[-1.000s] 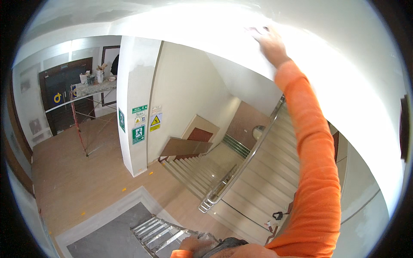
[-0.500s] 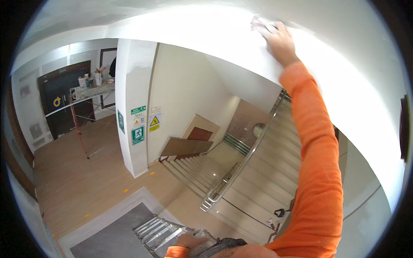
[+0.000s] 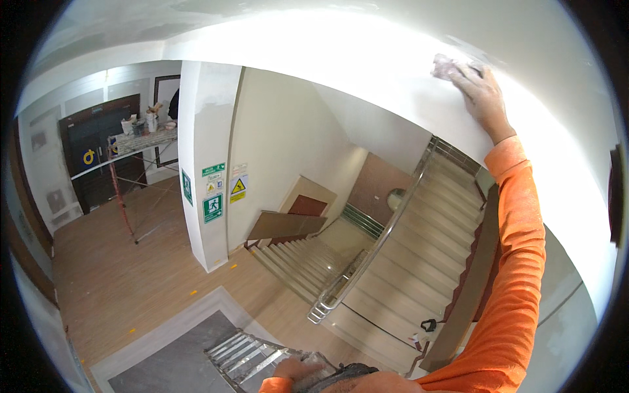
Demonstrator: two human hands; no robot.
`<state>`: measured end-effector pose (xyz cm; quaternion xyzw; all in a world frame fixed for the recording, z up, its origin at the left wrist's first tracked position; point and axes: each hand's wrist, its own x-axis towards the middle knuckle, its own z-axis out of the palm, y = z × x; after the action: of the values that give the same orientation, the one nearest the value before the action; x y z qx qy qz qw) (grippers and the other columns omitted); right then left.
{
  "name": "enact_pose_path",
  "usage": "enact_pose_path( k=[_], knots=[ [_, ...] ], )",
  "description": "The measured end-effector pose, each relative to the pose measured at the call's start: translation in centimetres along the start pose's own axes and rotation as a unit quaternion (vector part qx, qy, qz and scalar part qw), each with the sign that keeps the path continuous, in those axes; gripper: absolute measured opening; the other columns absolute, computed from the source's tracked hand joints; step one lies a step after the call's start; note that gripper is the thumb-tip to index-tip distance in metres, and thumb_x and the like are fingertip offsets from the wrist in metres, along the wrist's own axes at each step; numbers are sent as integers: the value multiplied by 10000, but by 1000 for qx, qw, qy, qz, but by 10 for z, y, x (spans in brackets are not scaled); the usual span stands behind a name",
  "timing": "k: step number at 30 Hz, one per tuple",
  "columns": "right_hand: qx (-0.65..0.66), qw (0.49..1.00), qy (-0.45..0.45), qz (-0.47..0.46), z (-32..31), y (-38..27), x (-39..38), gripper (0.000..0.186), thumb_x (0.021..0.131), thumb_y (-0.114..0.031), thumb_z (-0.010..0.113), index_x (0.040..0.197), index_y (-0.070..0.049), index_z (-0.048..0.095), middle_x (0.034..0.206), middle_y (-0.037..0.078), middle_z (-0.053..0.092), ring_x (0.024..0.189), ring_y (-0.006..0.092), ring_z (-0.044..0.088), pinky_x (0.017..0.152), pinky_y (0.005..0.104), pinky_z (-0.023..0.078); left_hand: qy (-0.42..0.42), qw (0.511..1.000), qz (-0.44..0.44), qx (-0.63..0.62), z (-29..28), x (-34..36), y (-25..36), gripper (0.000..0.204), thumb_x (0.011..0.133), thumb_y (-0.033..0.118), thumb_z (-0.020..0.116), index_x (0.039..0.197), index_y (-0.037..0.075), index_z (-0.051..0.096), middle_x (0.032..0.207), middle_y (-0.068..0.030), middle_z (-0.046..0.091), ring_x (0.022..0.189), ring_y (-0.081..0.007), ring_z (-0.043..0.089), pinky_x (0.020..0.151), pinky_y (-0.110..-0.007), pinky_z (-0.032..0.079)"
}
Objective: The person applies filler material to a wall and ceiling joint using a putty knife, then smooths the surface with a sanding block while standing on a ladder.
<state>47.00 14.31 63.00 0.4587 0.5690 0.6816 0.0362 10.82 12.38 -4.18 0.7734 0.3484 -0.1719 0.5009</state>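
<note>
My right hand, below an orange sleeve, is closed on a crumpled pale pinkish pad, pressed to the brightly lit white bulkhead near its upper edge, where grey patches show. At the lower middle my left hand grips the top of an aluminium ladder, its fingertips partly hidden, beside a dark bundle close to my body.
Far below are a staircase with steel railing, leaning boards, a column with safety signs and a grey mat. At left stands scaffolding holding buckets, before dark double doors.
My right hand and pad have moved rightward and somewhat downward along the bulkhead, uncovering more of the stairs. My left hand has stayed at the ladder top.
</note>
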Motion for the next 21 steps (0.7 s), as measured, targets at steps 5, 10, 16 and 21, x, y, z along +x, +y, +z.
enact_pose_path(
  k=[5,10,16,21],
  knots=[
    [34,999,36,4,78,-48,64,394,880,-8,600,1218,-176,713,1317,33,659,1175,312,576,1003,427,504,26,999,19,-13,6,2,-4,1163,626,950,585,1215,-45,696,1262,-308,656,1215,-418,629,1040,-430,472],
    [39,998,40,13,177,-98,157,220,882,-95,586,1008,-146,758,1175,63,695,1241,298,533,1013,445,477,26,999,14,-32,3,-6,2,1148,633,946,586,1231,-28,693,1276,-306,650,1240,-415,613,1054,-427,462],
    [-72,995,23,60,168,-107,172,163,875,-163,615,935,-139,765,1057,32,732,1207,259,537,945,413,479,62,996,35,-49,3,-14,5,1131,643,940,588,1251,-8,690,1292,-303,643,1269,-412,594,1071,-422,450],
    [-55,995,-49,64,118,-72,116,223,882,-84,584,1018,-140,750,1287,18,649,1241,266,525,1017,435,455,-12,1000,-2,-11,-15,-25,14,1172,656,943,572,1318,-22,640,1353,-313,601,1310,-410,562,1092,-420,434]
  ],
)
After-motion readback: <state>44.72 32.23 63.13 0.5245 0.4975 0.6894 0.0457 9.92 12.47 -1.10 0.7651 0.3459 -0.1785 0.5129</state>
